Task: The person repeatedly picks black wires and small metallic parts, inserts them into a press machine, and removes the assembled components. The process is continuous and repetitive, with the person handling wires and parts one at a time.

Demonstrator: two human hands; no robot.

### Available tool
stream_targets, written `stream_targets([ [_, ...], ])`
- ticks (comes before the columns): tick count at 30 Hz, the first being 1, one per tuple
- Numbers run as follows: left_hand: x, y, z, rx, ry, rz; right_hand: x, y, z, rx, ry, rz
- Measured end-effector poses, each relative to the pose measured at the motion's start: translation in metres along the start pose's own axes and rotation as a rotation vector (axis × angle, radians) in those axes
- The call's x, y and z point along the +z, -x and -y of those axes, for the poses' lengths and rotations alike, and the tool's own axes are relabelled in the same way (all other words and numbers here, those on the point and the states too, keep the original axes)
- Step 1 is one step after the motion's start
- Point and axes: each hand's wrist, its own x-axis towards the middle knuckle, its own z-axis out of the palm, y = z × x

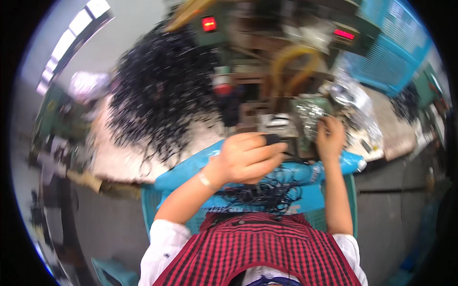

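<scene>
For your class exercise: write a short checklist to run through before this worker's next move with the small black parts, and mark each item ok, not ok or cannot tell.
1. Left hand has a firm hold on a small black part: ok.
2. Right hand rests on the foil-wrapped fixture: ok.
3. Black wired parts lie within reach in the blue tray: ok.
4. Part lined up with the fixture: cannot tell, blurred.
5. Big heap of black parts stays off the hands: ok.

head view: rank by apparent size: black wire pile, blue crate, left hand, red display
1. black wire pile
2. blue crate, cut off by the rim, so unsure against the pile
3. left hand, enlarged by nearness to the camera
4. red display
</scene>
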Motion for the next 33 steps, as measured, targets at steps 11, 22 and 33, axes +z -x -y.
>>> stream_targets([
  [11, -0.105, 0.060, -0.018, -0.670, -0.752, -0.566, -0.017, -0.002, 0.010, 0.185, -0.253, 0.010],
  [22, -0.157, 0.159, 0.001, -1.086, -0.804, 0.031, -0.012, 0.008, 0.012, 0.272, -0.298, 0.055],
  [33, -0.102, 0.165, 0.006, -0.381, -0.742, 0.879, -0.018, -0.044, 0.130, 0.283, -0.820, 0.257],
])
